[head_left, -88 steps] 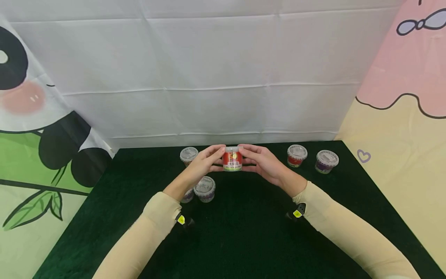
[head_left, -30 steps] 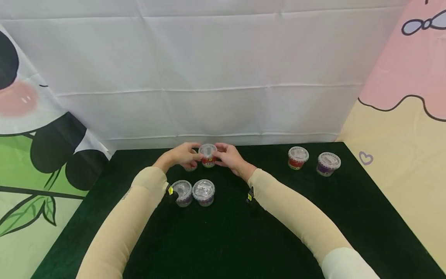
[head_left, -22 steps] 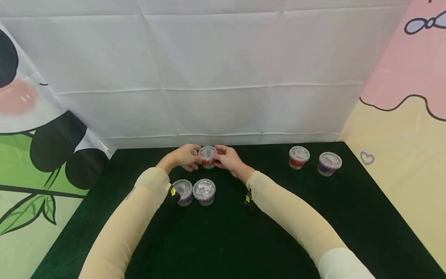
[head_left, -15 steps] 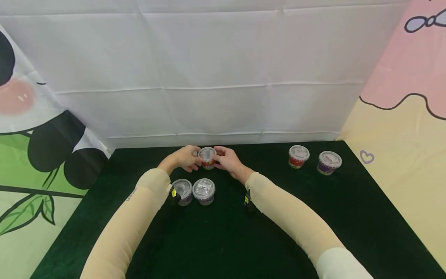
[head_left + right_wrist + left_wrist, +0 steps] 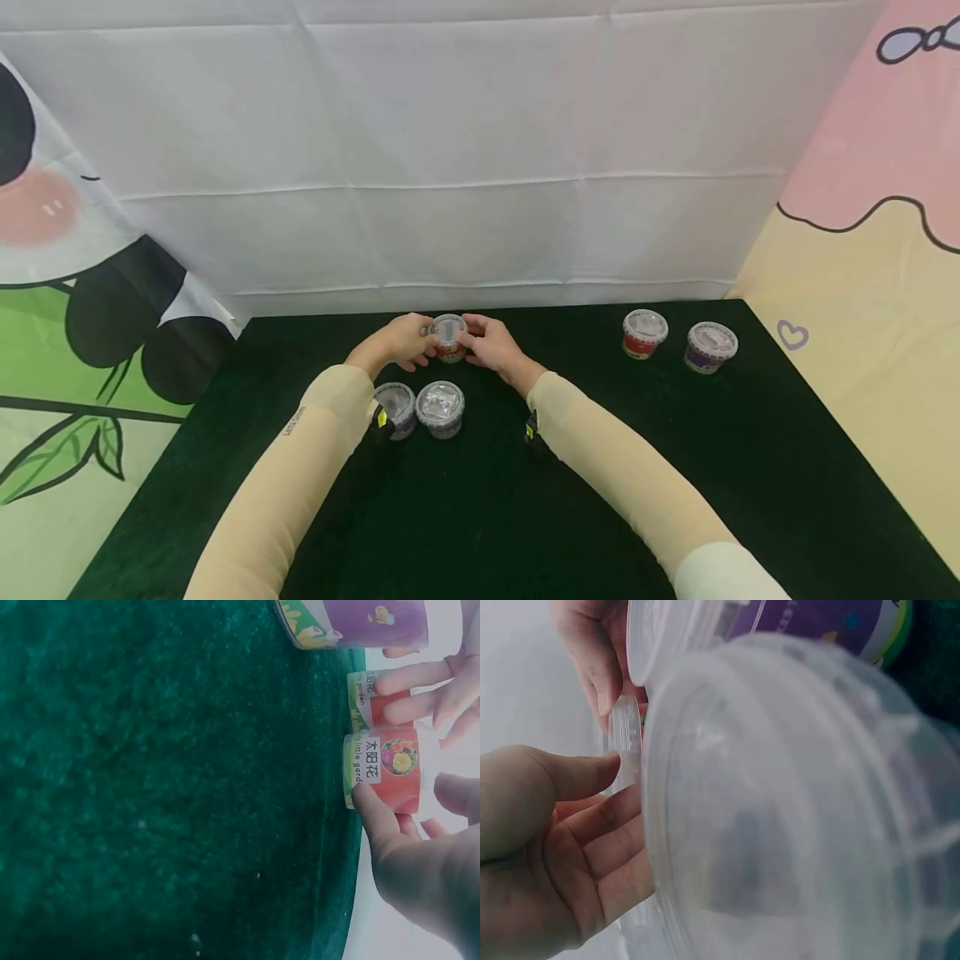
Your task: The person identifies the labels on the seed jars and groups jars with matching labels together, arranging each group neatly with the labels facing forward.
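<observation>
A small red-labelled plastic tub (image 5: 450,337) with a clear lid stands upright at the table's far edge, between my hands. My right hand (image 5: 495,346) holds its right side; in the right wrist view a fingertip presses its flower label. My left hand (image 5: 397,340) is at its left side, with the thumb near the lid. A second red tub (image 5: 360,701) stands right beside it, partly covered by the left fingers. In the left wrist view the left hand (image 5: 562,825) shows a bent thumb by the lid rim (image 5: 626,739); its fingertips are hidden behind a nearer lid.
Two purple tubs, one left (image 5: 396,408) and one right (image 5: 440,408), stand side by side nearer me, by my left wrist. Farther right stand another red tub (image 5: 644,333) and a purple tub (image 5: 710,346). White cloth (image 5: 480,167) hangs behind the green table (image 5: 480,517).
The red tub, earlier held up in both hands at the centre, has moved left and down to stand beside the other red tub. Over the last second both hands have barely moved.
</observation>
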`<state>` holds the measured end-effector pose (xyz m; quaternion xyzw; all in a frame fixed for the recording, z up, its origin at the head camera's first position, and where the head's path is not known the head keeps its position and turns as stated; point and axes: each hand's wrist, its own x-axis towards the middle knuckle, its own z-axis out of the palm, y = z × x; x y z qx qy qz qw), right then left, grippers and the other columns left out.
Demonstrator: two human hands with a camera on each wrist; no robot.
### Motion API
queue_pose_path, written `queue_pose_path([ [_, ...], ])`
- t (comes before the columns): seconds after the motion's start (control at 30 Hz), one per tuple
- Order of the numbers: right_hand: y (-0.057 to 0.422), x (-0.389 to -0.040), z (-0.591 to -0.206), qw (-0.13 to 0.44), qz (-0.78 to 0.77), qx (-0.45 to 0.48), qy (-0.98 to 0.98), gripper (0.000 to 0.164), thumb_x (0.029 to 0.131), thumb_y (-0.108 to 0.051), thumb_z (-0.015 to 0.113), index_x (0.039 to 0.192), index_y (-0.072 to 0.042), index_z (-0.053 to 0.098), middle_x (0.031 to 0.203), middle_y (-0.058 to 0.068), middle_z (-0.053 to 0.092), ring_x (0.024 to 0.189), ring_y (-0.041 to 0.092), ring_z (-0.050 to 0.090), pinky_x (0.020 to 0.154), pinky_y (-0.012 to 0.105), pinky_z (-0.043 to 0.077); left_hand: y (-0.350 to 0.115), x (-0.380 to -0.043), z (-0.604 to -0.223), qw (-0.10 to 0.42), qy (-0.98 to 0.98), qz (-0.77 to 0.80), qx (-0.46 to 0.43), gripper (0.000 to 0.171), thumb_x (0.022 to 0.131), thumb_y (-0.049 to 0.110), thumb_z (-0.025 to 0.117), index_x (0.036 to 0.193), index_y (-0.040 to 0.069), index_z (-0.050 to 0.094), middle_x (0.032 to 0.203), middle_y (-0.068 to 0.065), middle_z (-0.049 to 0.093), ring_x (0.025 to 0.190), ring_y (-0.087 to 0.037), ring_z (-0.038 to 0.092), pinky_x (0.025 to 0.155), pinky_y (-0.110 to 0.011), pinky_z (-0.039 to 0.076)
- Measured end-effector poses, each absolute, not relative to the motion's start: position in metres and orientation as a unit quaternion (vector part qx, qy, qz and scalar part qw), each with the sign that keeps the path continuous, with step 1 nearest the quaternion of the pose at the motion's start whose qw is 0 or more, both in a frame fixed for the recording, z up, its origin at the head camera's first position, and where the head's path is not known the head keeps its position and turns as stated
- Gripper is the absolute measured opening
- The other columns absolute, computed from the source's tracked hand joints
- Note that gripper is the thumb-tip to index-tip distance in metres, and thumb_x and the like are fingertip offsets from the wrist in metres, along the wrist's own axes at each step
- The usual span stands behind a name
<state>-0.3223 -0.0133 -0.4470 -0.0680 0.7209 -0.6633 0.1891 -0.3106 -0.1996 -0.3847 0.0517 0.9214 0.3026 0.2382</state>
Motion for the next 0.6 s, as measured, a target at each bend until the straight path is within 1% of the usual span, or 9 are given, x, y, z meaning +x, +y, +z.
queue_pose_path([
  [0.2, -0.0171, -0.3209, -0.446, 0.189, -0.644, -0.061, 0.739, 0.048, 0.106, -0.019, 0.056, 0.152, -0.01, 0.045, 0.146, 0.013, 0.05, 0.128, 0.028, 0.055, 0.096, 0.043, 0.055, -0.2009, -0.3087, -0.3814, 0.245, 0.918, 0.309, 0.042, 0.054, 0.11, 0.019, 0.047, 0.155, -0.006, 0.029, 0.123, -0.023, 0.067, 0.105, -0.034, 0.069, 0.081, -0.045, 0.06],
  [0.4, -0.0181, -0.3195, -0.4445, 0.182, -0.638, -0.059, 0.745, 0.048, 0.106, -0.019, 0.056, 0.152, -0.01, 0.045, 0.146, 0.013, 0.051, 0.127, 0.027, 0.055, 0.094, 0.043, 0.056, -0.2002, -0.3091, -0.3831, 0.235, 0.923, 0.299, 0.051, 0.052, 0.11, 0.018, 0.047, 0.153, -0.006, 0.032, 0.119, -0.022, 0.068, 0.102, -0.033, 0.07, 0.078, -0.044, 0.061],
  [0.6, -0.017, -0.3201, -0.4447, 0.183, -0.638, -0.057, 0.746, 0.049, 0.107, -0.019, 0.056, 0.153, -0.01, 0.044, 0.147, 0.013, 0.05, 0.129, 0.028, 0.054, 0.095, 0.043, 0.056, -0.1988, -0.3107, -0.3868, 0.233, 0.924, 0.299, 0.05, 0.053, 0.11, 0.019, 0.046, 0.154, -0.006, 0.031, 0.12, -0.023, 0.068, 0.1, -0.032, 0.071, 0.078, -0.043, 0.061],
])
